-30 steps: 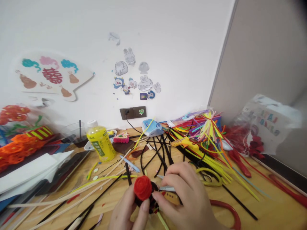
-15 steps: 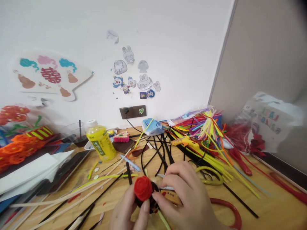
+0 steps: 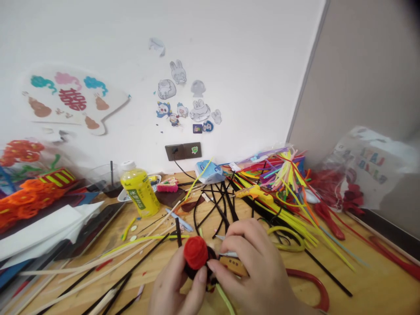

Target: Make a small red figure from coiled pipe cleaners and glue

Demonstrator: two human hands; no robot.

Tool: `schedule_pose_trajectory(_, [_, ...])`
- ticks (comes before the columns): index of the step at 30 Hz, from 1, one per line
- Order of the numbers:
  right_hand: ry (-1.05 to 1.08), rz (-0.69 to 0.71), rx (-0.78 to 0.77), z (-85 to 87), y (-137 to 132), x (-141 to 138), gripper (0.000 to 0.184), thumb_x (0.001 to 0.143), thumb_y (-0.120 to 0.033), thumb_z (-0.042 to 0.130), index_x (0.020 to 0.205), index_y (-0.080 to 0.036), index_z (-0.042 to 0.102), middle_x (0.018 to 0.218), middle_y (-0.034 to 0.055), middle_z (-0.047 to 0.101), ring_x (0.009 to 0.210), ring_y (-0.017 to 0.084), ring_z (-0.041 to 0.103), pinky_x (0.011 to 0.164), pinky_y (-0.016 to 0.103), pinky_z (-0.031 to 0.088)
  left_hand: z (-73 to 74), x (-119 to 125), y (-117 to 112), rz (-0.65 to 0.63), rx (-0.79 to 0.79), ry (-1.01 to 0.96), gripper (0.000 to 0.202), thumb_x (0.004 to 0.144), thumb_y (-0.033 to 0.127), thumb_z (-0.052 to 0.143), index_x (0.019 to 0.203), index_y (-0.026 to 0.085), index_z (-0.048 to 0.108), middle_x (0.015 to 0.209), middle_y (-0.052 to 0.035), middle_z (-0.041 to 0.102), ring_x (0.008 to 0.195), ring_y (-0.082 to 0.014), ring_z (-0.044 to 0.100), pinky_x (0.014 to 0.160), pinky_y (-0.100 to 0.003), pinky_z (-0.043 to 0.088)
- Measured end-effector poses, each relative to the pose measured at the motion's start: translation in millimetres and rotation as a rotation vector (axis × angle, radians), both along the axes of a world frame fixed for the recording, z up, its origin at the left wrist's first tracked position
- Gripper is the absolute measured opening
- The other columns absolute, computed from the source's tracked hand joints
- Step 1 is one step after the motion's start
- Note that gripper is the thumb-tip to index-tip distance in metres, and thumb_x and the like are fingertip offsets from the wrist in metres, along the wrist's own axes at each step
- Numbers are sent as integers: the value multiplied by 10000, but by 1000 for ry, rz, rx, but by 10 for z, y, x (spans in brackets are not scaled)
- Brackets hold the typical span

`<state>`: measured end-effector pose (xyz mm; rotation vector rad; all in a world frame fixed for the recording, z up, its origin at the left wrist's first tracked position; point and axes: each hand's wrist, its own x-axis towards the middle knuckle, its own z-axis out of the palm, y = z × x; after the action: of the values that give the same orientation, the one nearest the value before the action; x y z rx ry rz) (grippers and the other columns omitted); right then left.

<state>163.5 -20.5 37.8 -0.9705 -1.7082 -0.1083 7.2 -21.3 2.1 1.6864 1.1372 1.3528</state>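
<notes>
My left hand (image 3: 179, 284) is closed round a small fuzzy craft piece, apparently of pipe cleaner, with a round red wound top (image 3: 196, 253) and a darker part below. A light green stem (image 3: 225, 299) comes out beneath it. My right hand (image 3: 254, 267) is closed, its thumb tip pressing the right side of the piece. Pointed scissor blades (image 3: 229, 253) show under the right fingers, and a red scissor handle (image 3: 320, 286) curves out behind that hand. I cannot tell whether the hand grips the scissors. Beside the blades is a tan-brown object (image 3: 233, 265) with small dark marks.
Pale sticks (image 3: 108, 260) and black strips (image 3: 131, 271) lie on the left. A yellow drink bottle (image 3: 139, 190) stands behind. A yellow glue gun (image 3: 254, 193) and a heap of coloured pipe cleaners (image 3: 288, 175) are at back right. Orange flowers (image 3: 29, 201) sit far left.
The view has shifted slightly, so background items sit a little further right. Both hands stay on the red-topped piece, in nearly the same pose.
</notes>
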Motion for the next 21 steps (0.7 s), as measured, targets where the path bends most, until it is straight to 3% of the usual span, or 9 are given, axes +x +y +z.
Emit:
schedule_pose_trajectory(7, [54, 91, -31, 4, -13, 24, 136, 675, -66, 546, 763, -169, 541, 755, 29, 526, 703, 155, 504, 626, 283, 409, 94, 19, 49, -21, -117, -140, 213, 740, 332, 622, 894, 188, 653, 769, -18, 700, 708, -169, 640, 652, -200, 515])
schedule_pose_trajectory(12, [143, 109, -111, 17, 104, 164, 124, 757, -73, 450, 746, -184, 503, 745, 15, 507, 722, 149, 498, 649, 277, 398, 136, -6, 70, -171, -279, -273, 264, 757, 409, 596, 853, 169, 648, 729, -41, 705, 682, -188, 645, 640, -244, 518])
schedule_pose_trajectory(17, [295, 167, -305, -55, 196, 198, 137, 830, -133, 384, 731, -200, 452, 705, -9, 470, 656, 129, 477, 582, 242, 390, 174, -12, 33, -226, -296, -343, 276, 762, 424, 588, 834, 165, 653, 728, -52, 698, 704, -200, 642, 644, -256, 503])
schedule_pose_trajectory(21, [229, 212, -308, -100, 147, 127, 131, 815, -123, 393, 722, -195, 453, 713, -5, 488, 674, 128, 488, 602, 239, 391, 197, -23, -4, -250, -283, -356, 246, 748, 397, 615, 821, 166, 660, 765, -63, 702, 734, -211, 639, 657, -265, 502])
